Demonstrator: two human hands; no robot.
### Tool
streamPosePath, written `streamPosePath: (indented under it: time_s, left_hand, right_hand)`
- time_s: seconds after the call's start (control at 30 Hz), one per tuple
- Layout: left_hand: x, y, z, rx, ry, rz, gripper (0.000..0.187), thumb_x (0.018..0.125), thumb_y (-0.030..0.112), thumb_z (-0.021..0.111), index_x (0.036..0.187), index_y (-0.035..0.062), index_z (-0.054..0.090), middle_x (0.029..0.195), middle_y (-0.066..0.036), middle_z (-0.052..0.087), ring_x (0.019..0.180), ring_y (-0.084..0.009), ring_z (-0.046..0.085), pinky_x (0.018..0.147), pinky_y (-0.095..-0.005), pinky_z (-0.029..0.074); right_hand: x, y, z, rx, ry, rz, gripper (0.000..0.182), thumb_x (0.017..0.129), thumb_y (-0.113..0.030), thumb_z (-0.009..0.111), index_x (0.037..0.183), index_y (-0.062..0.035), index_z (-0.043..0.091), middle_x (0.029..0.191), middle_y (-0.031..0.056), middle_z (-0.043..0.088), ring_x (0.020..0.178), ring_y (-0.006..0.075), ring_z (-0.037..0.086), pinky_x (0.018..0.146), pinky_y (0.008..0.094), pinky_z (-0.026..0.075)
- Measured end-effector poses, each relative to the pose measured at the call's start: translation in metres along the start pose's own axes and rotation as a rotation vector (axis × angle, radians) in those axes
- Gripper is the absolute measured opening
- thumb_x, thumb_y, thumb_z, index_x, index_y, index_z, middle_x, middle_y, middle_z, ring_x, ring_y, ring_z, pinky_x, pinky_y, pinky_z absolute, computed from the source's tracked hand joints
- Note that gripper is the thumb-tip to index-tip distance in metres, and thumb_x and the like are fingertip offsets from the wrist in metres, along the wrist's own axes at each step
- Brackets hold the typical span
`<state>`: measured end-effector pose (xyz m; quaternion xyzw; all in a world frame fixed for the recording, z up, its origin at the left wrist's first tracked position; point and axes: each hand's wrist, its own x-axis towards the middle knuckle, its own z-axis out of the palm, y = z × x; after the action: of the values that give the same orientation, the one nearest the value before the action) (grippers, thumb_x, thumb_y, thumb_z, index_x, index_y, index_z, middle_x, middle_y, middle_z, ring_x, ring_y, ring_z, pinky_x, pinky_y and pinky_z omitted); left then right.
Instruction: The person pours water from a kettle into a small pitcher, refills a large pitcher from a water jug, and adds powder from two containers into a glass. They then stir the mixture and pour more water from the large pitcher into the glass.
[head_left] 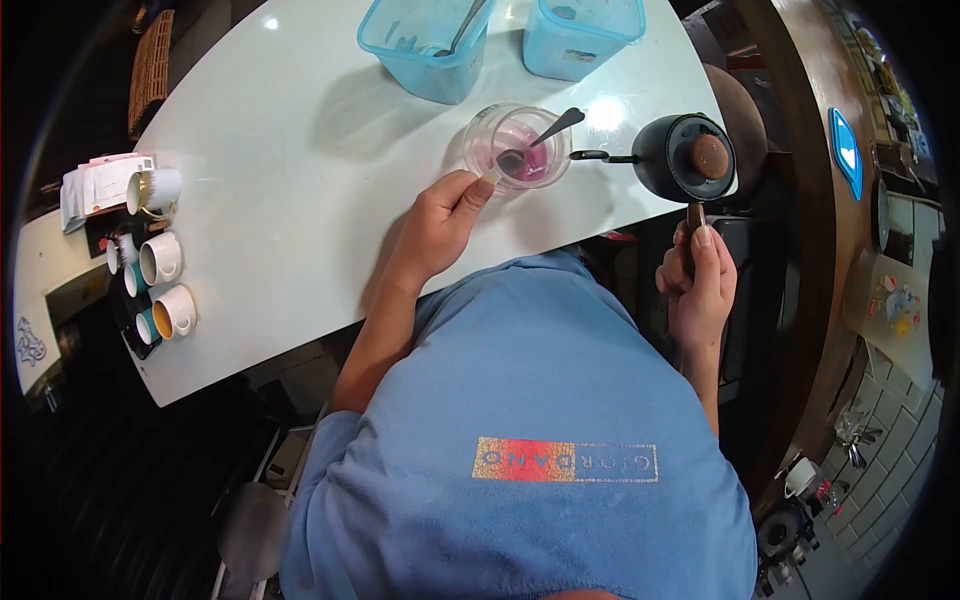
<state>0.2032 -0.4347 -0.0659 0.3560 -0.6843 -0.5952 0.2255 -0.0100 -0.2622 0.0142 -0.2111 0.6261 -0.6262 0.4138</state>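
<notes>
My left hand [437, 228] is closed, thumb and fingers pinching the handle of a clear glass mug [482, 150] at the near edge of the white table. Inside the mug is a small amount of pink contents, and a dark-handled spoon [556, 126] leans out over its rim. My right hand [700, 285] grips the brown handle of a black kettle [656, 160] with a round wooden lid knob. The kettle's thin spout points left, its tip close to the mug's right side. No stream from the spout can be made out.
Two light-blue plastic containers [425, 75] [583, 45] stand beyond the mug, the left one with a spoon in it. Several cups [162, 258] and some packets [100, 180] sit at the table's left end. A brown round stool [742, 115] shows behind the kettle.
</notes>
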Motion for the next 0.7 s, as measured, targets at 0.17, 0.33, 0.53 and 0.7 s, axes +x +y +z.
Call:
streamPosePath:
  time_s: [0.17,0.33,0.53,0.7]
  left_hand:
    - [-0.004,0.008,-0.006,0.018,0.025,-0.026,0.043,0.097,0.037,0.053,0.080,-0.0027,0.054,0.066,-0.002,0.041,0.064,-0.0102,0.036,0.059,-0.0259,0.037]
    - [-0.005,0.007,-0.007,-0.018,0.022,-0.102,0.045,0.096,0.039,0.054,0.082,-0.0029,0.057,0.064,0.000,0.041,0.064,-0.0083,0.037,0.059,-0.0252,0.037]
    - [-0.003,-0.009,-0.002,-0.086,-0.013,-0.088,0.045,0.097,0.040,0.051,0.080,-0.0011,0.057,0.064,0.003,0.038,0.063,-0.0068,0.034,0.057,-0.0237,0.033]
    - [-0.001,-0.015,0.004,-0.182,-0.060,-0.069,0.045,0.098,0.041,0.050,0.077,0.0006,0.054,0.064,0.005,0.036,0.063,-0.0062,0.031,0.057,-0.0231,0.032]
  right_hand:
    - [0.001,-0.001,-0.001,0.013,-0.004,0.003,0.030,0.102,-0.026,0.039,0.089,-0.0013,0.050,0.054,-0.0042,0.034,0.045,0.0036,0.026,0.043,0.0217,0.024]
    - [0.003,-0.002,0.000,0.004,-0.003,0.004,0.030,0.101,-0.026,0.040,0.089,-0.0010,0.050,0.054,-0.0040,0.034,0.045,0.0036,0.026,0.043,0.0217,0.024]
    - [0.005,-0.002,0.004,0.013,-0.034,-0.001,0.030,0.101,-0.026,0.040,0.088,-0.0006,0.050,0.054,-0.0041,0.034,0.045,0.0034,0.026,0.043,0.0216,0.023]
    - [0.005,-0.003,0.008,0.019,-0.045,-0.001,0.029,0.101,-0.025,0.041,0.088,-0.0001,0.051,0.055,-0.0046,0.034,0.045,0.0033,0.026,0.043,0.0214,0.023]
